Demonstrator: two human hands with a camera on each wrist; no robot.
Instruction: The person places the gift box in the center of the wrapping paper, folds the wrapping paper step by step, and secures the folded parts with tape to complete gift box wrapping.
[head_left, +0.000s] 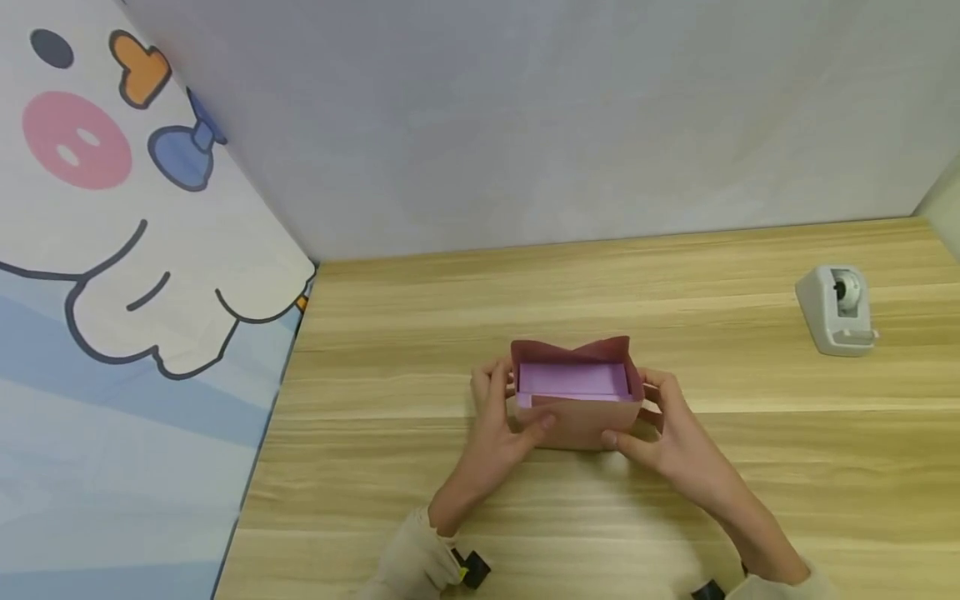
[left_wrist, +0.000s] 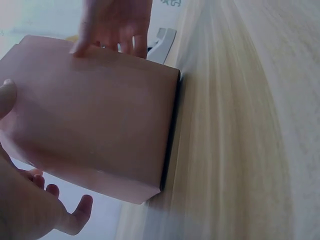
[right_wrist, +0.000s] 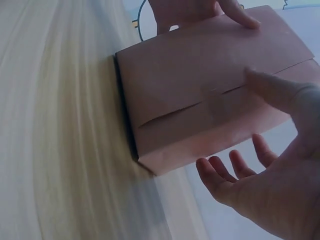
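A small pink paper box (head_left: pixel 581 423) stands on the table with its top open, showing a lavender inside and raised flaps at the back. My left hand (head_left: pixel 498 433) holds its left end, thumb on the front face and fingers along the side. At the opposite end, my right hand (head_left: pixel 671 442) holds the box the same way, its thumb low on the front. In the right wrist view a seam runs along the box's face (right_wrist: pixel 185 65), with a faint tape-like patch across it. The left wrist view shows a smooth, plain box face (left_wrist: pixel 100 105).
A white tape dispenser (head_left: pixel 836 312) with a roll in it stands at the right of the wood-grain table (head_left: pixel 390 333). Behind the table hangs a pale grey backdrop (head_left: pixel 562 125). A cartoon-printed panel (head_left: pixel 150 433) borders the left side.
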